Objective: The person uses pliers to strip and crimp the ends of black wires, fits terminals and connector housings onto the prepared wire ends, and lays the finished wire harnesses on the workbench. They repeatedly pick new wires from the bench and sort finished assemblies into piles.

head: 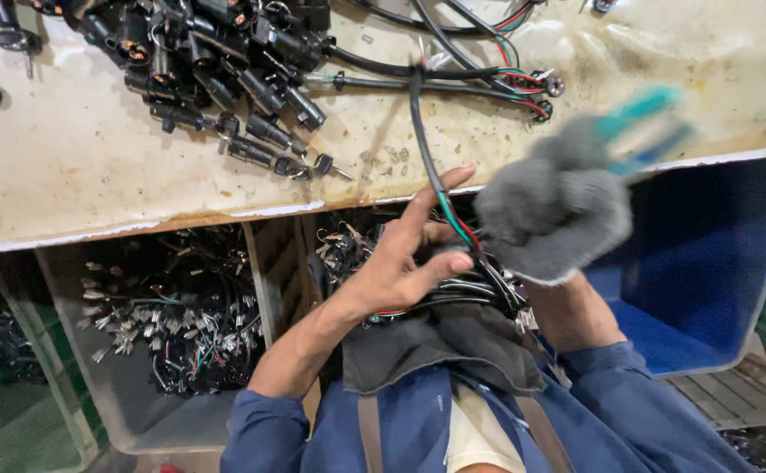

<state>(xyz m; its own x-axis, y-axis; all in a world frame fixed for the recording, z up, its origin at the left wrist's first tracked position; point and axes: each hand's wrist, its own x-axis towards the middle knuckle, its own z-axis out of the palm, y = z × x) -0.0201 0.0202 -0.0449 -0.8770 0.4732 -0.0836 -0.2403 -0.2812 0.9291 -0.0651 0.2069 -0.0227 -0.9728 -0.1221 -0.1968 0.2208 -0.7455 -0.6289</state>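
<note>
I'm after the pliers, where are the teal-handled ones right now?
In the head view, the teal-handled pliers are right of centre, blurred, in the gloved right hand, over the bench edge above the blue bin.

Left hand (400, 258) bare, forearm uncovered; blue sleeve pushed up, bunched at 7 o'clock. Right hand (554, 210) in a fuzzy grey knit glove, cuff edge ragged, blurred. Right blue sleeve rolled at 5 o'clock. Blue work shirt open over a pale undershirt at 6 o'clock; two brown straps down the chest.
</note>
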